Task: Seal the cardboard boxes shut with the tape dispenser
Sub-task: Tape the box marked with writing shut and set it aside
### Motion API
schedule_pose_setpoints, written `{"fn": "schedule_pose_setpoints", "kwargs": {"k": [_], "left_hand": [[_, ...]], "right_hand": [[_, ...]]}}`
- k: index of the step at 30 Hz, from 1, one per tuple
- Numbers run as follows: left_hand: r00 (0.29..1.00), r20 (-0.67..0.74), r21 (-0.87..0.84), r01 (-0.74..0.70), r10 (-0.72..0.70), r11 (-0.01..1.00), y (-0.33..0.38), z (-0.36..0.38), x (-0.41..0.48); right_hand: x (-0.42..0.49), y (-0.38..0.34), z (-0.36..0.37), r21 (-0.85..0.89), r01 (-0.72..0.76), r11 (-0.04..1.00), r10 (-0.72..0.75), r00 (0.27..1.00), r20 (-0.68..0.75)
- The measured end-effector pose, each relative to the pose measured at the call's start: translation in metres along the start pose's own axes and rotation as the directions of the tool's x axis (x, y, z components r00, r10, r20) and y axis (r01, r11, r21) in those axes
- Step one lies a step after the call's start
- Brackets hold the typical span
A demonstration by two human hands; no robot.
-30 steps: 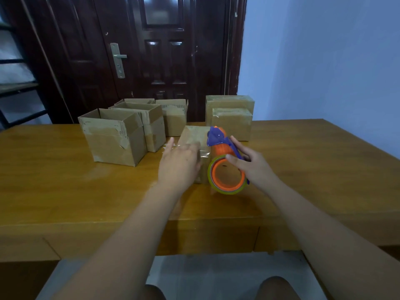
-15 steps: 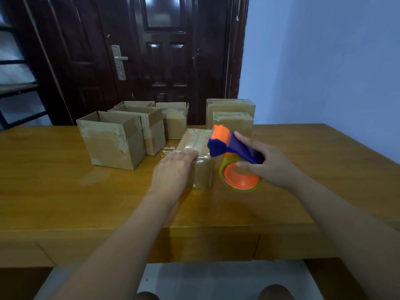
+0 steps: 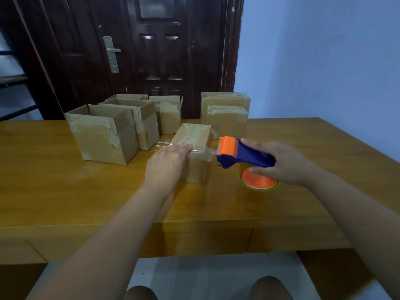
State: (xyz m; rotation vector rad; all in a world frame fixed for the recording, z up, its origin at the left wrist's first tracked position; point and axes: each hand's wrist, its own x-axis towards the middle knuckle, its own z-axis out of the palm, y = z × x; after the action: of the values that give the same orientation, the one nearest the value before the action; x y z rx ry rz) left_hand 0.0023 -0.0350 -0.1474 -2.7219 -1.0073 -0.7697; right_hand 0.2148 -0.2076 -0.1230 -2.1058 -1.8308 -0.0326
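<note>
While the open cartons (image 3: pixel 104 135) at the left of the wooden table (image 3: pixel 65 191) waited unsealed, your left hand (image 3: pixel 166 163) lay flat, fingers straight, pressing on the near top edge of the small cardboard box (image 3: pixel 192 144) in the middle. From that box's right edge a strip of clear tape (image 3: pixel 211 151) stretched across to the tape dispenser (image 3: pixel 244 156), which within the last second had left the box's side and drawn away to the right. Behind stood two taped boxes (image 3: pixel 226 118), one before the other. Your right hand (image 3: pixel 281 163) gripped the dispenser, fingers curled round its blue handle. By my reckoning this band was laid and only wanted cutting free; the open cartons came next.
</note>
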Motion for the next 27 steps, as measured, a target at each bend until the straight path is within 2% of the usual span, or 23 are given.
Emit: {"fn": "schedule_pose_setpoints", "kwargs": {"k": [2,5,6,14,19,21,24,27], "left_hand": [[1.0,-0.005,0.004,-0.001,0.001,1.0,0.001,-0.001,0.0],[1.0,-0.002,-0.022,0.008,-0.009,1.0,0.003,-0.004,-0.001],[1.0,-0.004,-0.03,0.01,-0.01,0.999,0.003,-0.004,0.0],[1.0,-0.012,-0.048,-0.024,0.023,0.999,0.003,-0.006,0.003],[1.0,-0.003,-0.113,-0.004,0.004,0.994,0.004,0.002,0.0],[0.999,-0.017,-0.133,-0.036,0.034,0.99,0.01,0.005,-0.005],[0.994,-0.03,-0.074,-0.111,0.109,0.991,0.021,0.012,-0.011],[0.98,-0.16,-0.087,-0.134,0.119,0.987,0.029,0.021,-0.01]], "right_hand": [[0.0,-0.001,-0.004,0.037,-0.004,0.999,0.004,1.0,-0.004],[-0.006,0.001,-0.008,0.247,-0.019,0.969,0.051,0.991,-0.126],[-0.007,0.002,-0.007,0.265,-0.018,0.964,0.057,0.989,-0.14],[0.012,-0.014,-0.007,0.0,-0.078,0.997,0.077,0.988,0.132],[0.031,-0.029,-0.024,-0.108,-0.068,0.992,0.092,0.967,0.236],[0.039,-0.032,-0.031,-0.134,-0.074,0.988,0.109,0.956,0.273],[0.049,-0.038,-0.043,-0.137,-0.09,0.986,0.132,0.931,0.339],[0.059,-0.04,-0.053,-0.12,-0.102,0.987,0.142,0.911,0.388]]}}
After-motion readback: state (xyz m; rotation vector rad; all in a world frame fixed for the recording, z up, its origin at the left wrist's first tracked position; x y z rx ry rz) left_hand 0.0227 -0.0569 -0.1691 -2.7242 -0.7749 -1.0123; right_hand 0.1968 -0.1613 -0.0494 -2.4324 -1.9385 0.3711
